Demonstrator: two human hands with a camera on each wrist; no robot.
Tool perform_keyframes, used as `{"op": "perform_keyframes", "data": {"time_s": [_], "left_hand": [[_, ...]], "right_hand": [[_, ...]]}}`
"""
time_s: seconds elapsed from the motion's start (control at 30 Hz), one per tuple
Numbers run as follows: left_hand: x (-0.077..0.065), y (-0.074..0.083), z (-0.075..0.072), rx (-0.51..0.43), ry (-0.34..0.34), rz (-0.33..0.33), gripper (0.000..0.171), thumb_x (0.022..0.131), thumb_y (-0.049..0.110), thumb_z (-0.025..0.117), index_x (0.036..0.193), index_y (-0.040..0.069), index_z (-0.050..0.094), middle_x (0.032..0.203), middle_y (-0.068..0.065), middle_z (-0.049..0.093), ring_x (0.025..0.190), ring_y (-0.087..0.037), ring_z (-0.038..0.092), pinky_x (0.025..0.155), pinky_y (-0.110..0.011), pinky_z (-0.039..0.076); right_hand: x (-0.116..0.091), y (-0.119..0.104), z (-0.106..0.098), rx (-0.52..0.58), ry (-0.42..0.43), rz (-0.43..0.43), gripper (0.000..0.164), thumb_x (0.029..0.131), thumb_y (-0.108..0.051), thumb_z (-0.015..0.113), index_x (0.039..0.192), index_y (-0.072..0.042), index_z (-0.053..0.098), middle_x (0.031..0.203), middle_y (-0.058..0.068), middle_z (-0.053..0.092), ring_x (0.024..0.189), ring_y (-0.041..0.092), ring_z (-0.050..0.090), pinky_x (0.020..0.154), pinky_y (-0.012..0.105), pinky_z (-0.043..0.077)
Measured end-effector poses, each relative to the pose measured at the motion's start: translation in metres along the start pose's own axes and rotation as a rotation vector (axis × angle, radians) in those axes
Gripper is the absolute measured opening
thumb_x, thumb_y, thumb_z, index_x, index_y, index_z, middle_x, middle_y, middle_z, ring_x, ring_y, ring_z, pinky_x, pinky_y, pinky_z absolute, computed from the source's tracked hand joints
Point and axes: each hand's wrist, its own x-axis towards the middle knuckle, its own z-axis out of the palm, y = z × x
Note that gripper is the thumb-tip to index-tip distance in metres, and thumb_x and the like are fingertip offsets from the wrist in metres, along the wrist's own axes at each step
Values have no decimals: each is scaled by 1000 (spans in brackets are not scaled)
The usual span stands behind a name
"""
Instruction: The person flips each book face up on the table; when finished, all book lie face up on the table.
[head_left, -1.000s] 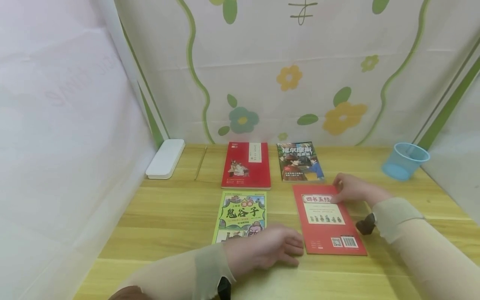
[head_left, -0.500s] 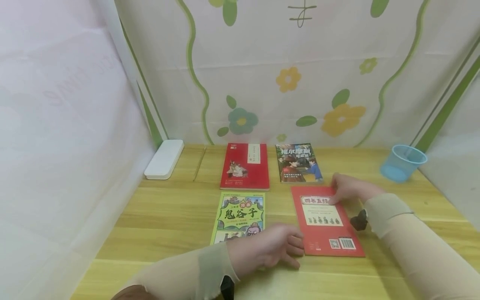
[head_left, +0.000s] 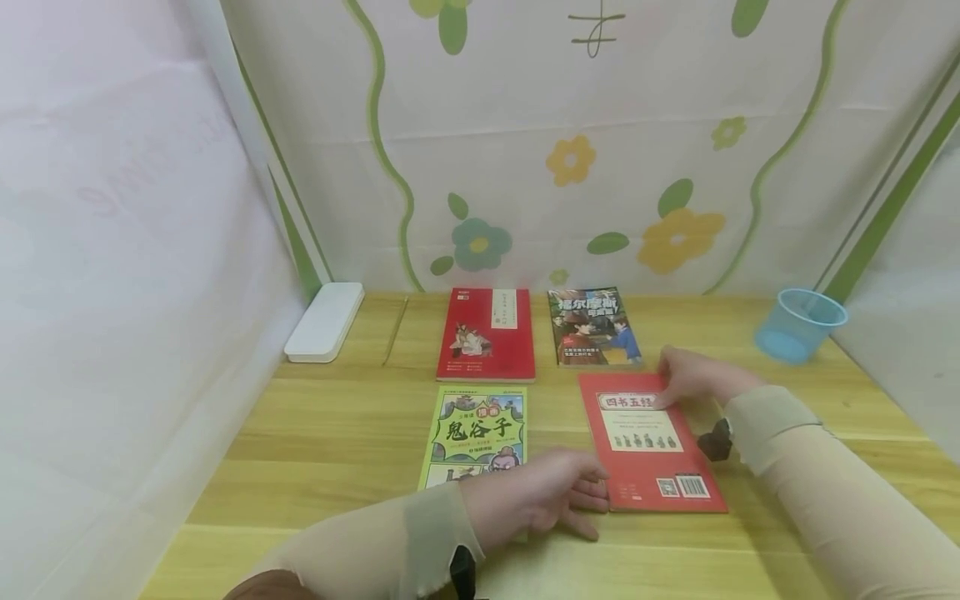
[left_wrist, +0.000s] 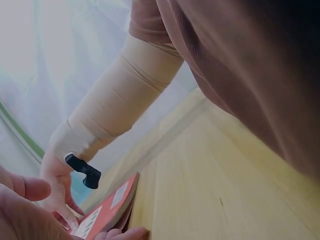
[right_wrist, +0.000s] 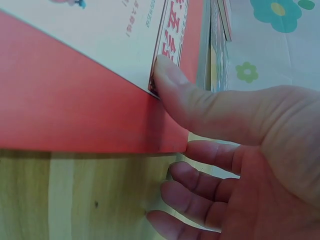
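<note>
A red book (head_left: 649, 467) lies back cover up at the right of the table, with a pale panel and a barcode. My right hand (head_left: 699, 375) holds its upper right corner; in the right wrist view the thumb presses on the cover of the red book (right_wrist: 75, 107) and the index finger meets its edge. At the book's lower left edge is my left hand (head_left: 551, 492), its fingers loosely bent. The left wrist view shows the fingertips (left_wrist: 132, 233) close against the red book (left_wrist: 112, 200); contact is partly hidden. The left forearm overlaps a green comic book (head_left: 480, 429).
Behind lie another red book (head_left: 487, 337) and a dark illustrated book (head_left: 594, 327). A white case (head_left: 325, 322) and a thin stick (head_left: 395, 331) are at the back left. A blue translucent cup (head_left: 801, 325) stands back right. Patterned cloth (head_left: 525, 125) hangs behind the wooden table (head_left: 322, 450).
The head view has shifted slightly, so everything sits a little further left and lower. Both hands stay at the red book, with hardly any movement against it.
</note>
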Motion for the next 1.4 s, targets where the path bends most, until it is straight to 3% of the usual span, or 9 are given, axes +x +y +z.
{"op": "perform_keyframes", "data": {"time_s": [0.27, 0.43, 0.67, 0.8, 0.9, 1.0, 1.13, 1.4], "left_hand": [[4, -2, 0, 31, 28, 9, 22, 87, 10, 61, 103, -5, 62, 98, -19, 60, 90, -30, 63, 72, -57, 58], [2, 1, 0, 66, 27, 16, 19, 87, 9, 62, 101, -5, 64, 98, -17, 61, 93, -30, 63, 73, -55, 59], [3, 3, -4, 42, -92, 22, 30, 90, 7, 58, 113, -11, 57, 104, -27, 64, 97, -41, 66, 77, -55, 58], [5, -1, -8, 41, -81, 39, 37, 89, 5, 59, 121, -12, 51, 103, -28, 64, 90, -40, 69, 74, -51, 59], [6, -3, -11, 50, -55, 70, 45, 87, 3, 59, 130, -5, 45, 101, -26, 62, 88, -39, 69, 72, -51, 60], [5, -3, -14, 95, -75, 85, 39, 88, 3, 59, 126, -2, 52, 99, -20, 63, 89, -35, 69, 74, -48, 60], [4, -3, -16, 170, -129, 73, 20, 91, 7, 62, 108, -3, 64, 100, -13, 69, 93, -30, 69, 77, -44, 60], [5, -5, -15, 167, -152, 55, 19, 93, 9, 61, 105, -5, 65, 97, -15, 71, 93, -31, 70, 80, -41, 59]], "right_hand": [[-1, -3, -2, -19, 4, -34, 70, 71, -26, 89, 114, 9, 48, 102, 19, 59, 97, 38, 57, 89, 56, 48], [-1, -5, -3, -12, 0, -31, 69, 72, -25, 89, 115, 9, 47, 103, 19, 59, 97, 37, 57, 89, 55, 48], [-1, -5, -3, 0, -4, -8, 71, 72, -28, 89, 116, 8, 47, 103, 18, 59, 97, 35, 56, 87, 53, 48], [-1, -4, -3, 10, -10, 6, 73, 72, -30, 89, 116, 8, 46, 103, 19, 59, 97, 36, 56, 86, 54, 49], [0, -2, -2, 20, -11, 27, 74, 71, -32, 89, 117, 7, 47, 103, 18, 59, 98, 36, 56, 86, 54, 48], [1, 0, -1, 14, -9, 37, 75, 71, -35, 89, 117, 7, 47, 104, 18, 59, 99, 36, 56, 87, 54, 48], [3, 4, 0, -1, -6, 34, 77, 70, -38, 89, 116, 7, 48, 103, 17, 59, 98, 35, 56, 87, 55, 48], [-2, 5, -1, -2, 12, -10, 65, 73, -32, 87, 108, 8, 50, 95, 15, 59, 91, 32, 58, 82, 49, 50]]}}
